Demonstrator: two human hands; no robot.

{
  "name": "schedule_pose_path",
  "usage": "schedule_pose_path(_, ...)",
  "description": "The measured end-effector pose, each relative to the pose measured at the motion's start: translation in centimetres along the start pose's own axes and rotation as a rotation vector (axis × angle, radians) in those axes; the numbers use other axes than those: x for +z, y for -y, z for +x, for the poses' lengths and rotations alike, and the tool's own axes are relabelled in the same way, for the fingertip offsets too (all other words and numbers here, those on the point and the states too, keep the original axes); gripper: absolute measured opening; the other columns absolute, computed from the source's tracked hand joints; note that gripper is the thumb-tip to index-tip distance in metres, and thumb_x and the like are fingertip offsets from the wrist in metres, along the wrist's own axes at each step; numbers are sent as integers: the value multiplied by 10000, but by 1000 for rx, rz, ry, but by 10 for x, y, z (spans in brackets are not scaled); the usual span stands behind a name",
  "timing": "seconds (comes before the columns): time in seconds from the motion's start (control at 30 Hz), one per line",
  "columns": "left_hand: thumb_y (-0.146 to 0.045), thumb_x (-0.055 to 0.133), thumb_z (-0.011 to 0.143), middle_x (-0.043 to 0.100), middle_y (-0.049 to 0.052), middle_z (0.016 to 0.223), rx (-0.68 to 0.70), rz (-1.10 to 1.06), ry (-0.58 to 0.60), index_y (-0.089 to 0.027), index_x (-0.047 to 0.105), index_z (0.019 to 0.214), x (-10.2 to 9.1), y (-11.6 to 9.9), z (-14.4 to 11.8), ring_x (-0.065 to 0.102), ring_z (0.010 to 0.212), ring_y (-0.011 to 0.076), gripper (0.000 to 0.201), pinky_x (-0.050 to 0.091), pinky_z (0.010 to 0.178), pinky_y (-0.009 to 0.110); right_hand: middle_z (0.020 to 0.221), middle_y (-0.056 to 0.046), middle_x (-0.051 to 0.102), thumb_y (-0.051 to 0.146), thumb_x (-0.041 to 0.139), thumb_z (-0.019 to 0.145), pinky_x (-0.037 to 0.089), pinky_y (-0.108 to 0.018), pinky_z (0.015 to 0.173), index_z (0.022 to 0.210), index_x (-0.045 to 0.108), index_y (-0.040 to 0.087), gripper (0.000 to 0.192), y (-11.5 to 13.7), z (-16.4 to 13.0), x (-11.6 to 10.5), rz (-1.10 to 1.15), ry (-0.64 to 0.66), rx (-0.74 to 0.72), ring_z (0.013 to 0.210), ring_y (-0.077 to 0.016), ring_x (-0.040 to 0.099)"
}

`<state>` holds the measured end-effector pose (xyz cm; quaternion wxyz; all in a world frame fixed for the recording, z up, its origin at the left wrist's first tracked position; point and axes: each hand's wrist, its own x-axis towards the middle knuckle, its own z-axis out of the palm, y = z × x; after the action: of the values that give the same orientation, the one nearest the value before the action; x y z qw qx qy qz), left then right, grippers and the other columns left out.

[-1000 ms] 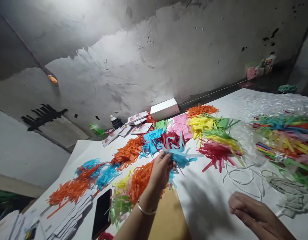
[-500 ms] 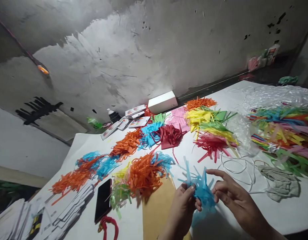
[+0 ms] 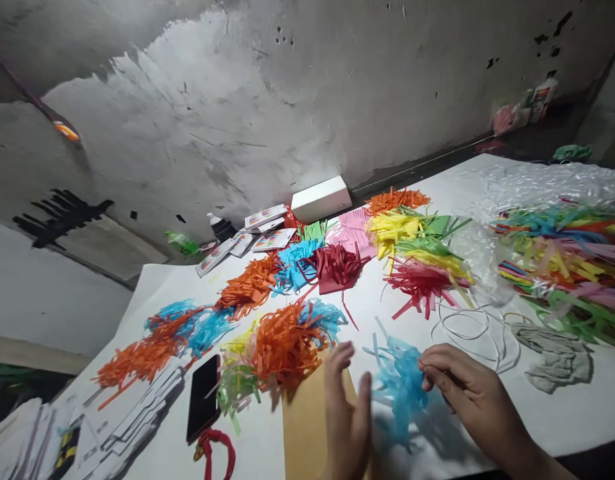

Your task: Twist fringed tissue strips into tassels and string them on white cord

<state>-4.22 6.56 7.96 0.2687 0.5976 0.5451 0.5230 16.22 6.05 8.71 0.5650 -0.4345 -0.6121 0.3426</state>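
A light blue bundle of cut paper strips point(image 3: 398, 387) lies low over the white table sheet point(image 3: 562, 427), between my two hands. My left hand point(image 3: 346, 417) is just left of it, fingers stretched out and apart, the thumb against the bundle's left side; this hand is blurred. Pressed to the bundle's right edge is my right hand point(image 3: 470, 397), its fingers curled and pinched on the strips. A brown envelope point(image 3: 304, 433) lies under my left hand.
Piles of orange point(image 3: 282, 347), red point(image 3: 337, 267), yellow and green fringed paper cover the sheet. A black phone point(image 3: 203, 397) lies left, white cord loops point(image 3: 467, 330) and a grey cloth point(image 3: 554, 360) right, a white box point(image 3: 321, 199) by the wall.
My left hand carried the blue bundle from the piles toward me. The right hand came up to meet it and now pinches it, while the left hand's fingers have opened.
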Motion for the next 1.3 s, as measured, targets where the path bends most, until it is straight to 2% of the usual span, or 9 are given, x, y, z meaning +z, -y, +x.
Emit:
schedule_pose_path(0.07,-240,629,917,661,110,1280,218,112,237,-281,640,1244,6,-8,-8,570,1251,300,330,408,1098,488,849,-16,682,271,582,990,546,-172,708,843,709,241,196,3,0,5,9,44,-47,807,-135,689)
schedule_pose_path(0.13,-213,567,953,714,91,1108,254,83,392,-262,683,1150,14,-16,-14,627,1108,272,234,396,1090,487,898,-14,691,278,575,995,557,-175,678,848,705,243,199,5,-2,9,63,70,-25,727,-116,677)
schedule_pose_path(0.2,-268,521,996,707,70,925,87,-30,394,-228,708,993,18,-19,-15,642,908,226,192,466,959,408,1005,-20,698,299,559,1006,529,-159,528,877,699,243,199,5,-5,8,97,23,40,583,-80,624)
schedule_pose_path(0.27,-379,556,994,685,60,839,-196,-214,365,-200,716,919,18,-19,-14,614,801,188,252,483,781,307,941,4,713,305,562,1008,506,-143,471,903,695,254,177,4,-10,4,44,-12,74,509,-66,593)
schedule_pose_path(0.37,-482,701,897,667,32,749,-563,-587,360,-171,728,944,16,-12,-14,569,680,129,315,426,621,216,777,50,730,270,608,979,554,-110,625,964,705,279,99,7,-14,-1,-120,43,6,631,-89,697)
schedule_pose_path(0.47,-481,809,800,636,3,654,-698,-881,392,-159,726,947,18,-5,-16,551,582,98,363,407,559,191,891,44,770,222,590,974,558,-102,763,1008,697,273,124,13,-15,1,-195,86,-72,795,-97,749)
schedule_pose_path(0.63,-421,839,787,641,-2,621,-722,-1031,381,-173,696,911,25,0,-21,600,579,108,311,451,562,194,906,22,774,196,527,992,572,-119,752,1007,696,263,182,16,-15,5,-240,143,-98,825,-111,757)
schedule_pose_path(1.0,-454,868,737,613,-19,585,-757,-1042,369,-183,628,857,26,0,-22,577,544,109,381,442,538,196,814,25,759,235,557,986,579,-136,707,961,707,260,154,16,-14,3,-251,127,-57,748,-127,756)
schedule_pose_path(1.3,-427,840,777,678,18,802,-614,-626,192,-175,686,867,17,-8,-26,588,725,130,309,471,672,221,907,20,764,213,534,1005,571,-149,734,1039,682,271,163,14,-19,2,-248,183,-74,797,-123,747)
